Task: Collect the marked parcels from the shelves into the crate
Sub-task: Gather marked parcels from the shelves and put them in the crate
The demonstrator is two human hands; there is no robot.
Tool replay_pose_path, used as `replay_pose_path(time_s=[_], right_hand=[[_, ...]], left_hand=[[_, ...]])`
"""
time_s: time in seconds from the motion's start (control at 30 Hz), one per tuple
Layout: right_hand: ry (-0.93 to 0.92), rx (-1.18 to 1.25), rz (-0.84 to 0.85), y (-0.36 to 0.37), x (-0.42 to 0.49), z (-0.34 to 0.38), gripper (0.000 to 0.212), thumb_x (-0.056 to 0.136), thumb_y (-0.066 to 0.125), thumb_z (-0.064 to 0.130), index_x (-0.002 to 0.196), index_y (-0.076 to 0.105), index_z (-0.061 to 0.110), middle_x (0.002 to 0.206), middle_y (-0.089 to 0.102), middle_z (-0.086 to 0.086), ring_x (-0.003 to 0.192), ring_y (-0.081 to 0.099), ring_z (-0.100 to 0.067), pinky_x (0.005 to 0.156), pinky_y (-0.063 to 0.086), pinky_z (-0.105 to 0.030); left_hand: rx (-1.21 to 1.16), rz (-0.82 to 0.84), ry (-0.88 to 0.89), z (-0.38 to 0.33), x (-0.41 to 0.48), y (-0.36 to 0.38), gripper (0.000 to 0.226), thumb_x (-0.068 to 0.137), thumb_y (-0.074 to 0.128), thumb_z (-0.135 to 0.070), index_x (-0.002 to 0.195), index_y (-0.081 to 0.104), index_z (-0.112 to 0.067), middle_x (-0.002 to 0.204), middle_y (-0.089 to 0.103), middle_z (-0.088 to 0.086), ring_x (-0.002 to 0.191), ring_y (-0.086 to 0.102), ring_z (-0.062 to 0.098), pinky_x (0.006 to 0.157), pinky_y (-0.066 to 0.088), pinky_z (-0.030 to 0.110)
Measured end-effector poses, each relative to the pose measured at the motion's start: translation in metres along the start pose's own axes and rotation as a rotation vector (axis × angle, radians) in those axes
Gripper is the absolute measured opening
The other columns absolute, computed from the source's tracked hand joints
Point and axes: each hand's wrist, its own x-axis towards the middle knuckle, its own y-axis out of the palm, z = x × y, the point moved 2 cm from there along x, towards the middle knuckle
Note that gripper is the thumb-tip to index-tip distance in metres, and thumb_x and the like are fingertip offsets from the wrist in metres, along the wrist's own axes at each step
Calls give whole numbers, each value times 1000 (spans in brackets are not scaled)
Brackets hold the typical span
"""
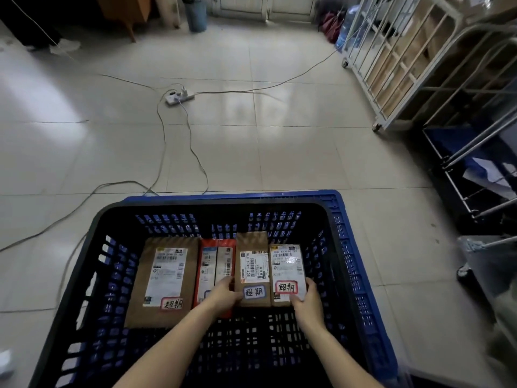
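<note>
A blue slotted crate (361, 264) fills the lower middle of the head view. Inside it lie a large brown parcel (165, 278) with a red-framed mark, a red parcel (214, 264), a brown box (253, 264) with a blue-framed mark and a smaller brown box (286, 268) with a red-framed mark. My left hand (223, 296) grips the near left edge of the blue-marked box. My right hand (306, 299) grips the near right corner of the small red-marked box. Both boxes stand side by side, touching.
A white power strip (179, 97) and trailing cables lie on the tiled floor ahead of the crate. Wheeled metal shelf carts (397, 65) with brown boxes stand at the right. A blue bin (195, 12) and a wooden cabinet stand at the far wall.
</note>
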Motion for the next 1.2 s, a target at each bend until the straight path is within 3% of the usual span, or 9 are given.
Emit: replay_pose_path(time_s=[0.27, 0.7, 0.9, 1.03, 1.2], right_hand=[[51, -54, -21, 13, 24, -16, 52, 89, 54, 1, 137, 35, 7, 130, 54, -11, 117, 53, -26, 97, 44, -35], [23, -140, 9, 28, 46, -30, 47, 86, 54, -4, 129, 42, 11, 125, 55, -9, 109, 57, -21, 85, 46, -26], [-74, -352, 35, 24, 33, -13, 63, 90, 57, 10, 144, 25, 9, 146, 34, -9, 127, 44, -23, 104, 42, -33], [-163, -446, 30, 15, 16, 1, 64, 90, 57, 13, 145, 24, 10, 145, 35, -8, 130, 40, -22, 107, 39, -35], [-261, -479, 4, 4, -9, 19, 63, 90, 57, 16, 145, 25, 14, 147, 34, -5, 133, 35, -21, 109, 36, -37]], left_hand=[[318, -104, 76, 8, 10, 13, 43, 89, 58, -20, 130, 47, -12, 133, 51, 9, 122, 49, 22, 102, 38, 29], [410, -219, 137, 9, 15, 22, 40, 89, 56, -11, 127, 46, -13, 126, 51, 7, 118, 50, 19, 100, 40, 26], [498, -204, 159, -2, 5, 13, 50, 88, 59, -17, 133, 39, -16, 131, 48, 8, 122, 47, 24, 102, 41, 34], [696, -236, 171, -14, -9, 0, 65, 88, 59, -29, 143, 28, -12, 140, 42, 11, 129, 39, 27, 103, 39, 36], [820, -277, 239, -28, -33, -15, 65, 90, 57, -31, 144, 26, -12, 145, 38, 10, 133, 36, 27, 105, 38, 37]])
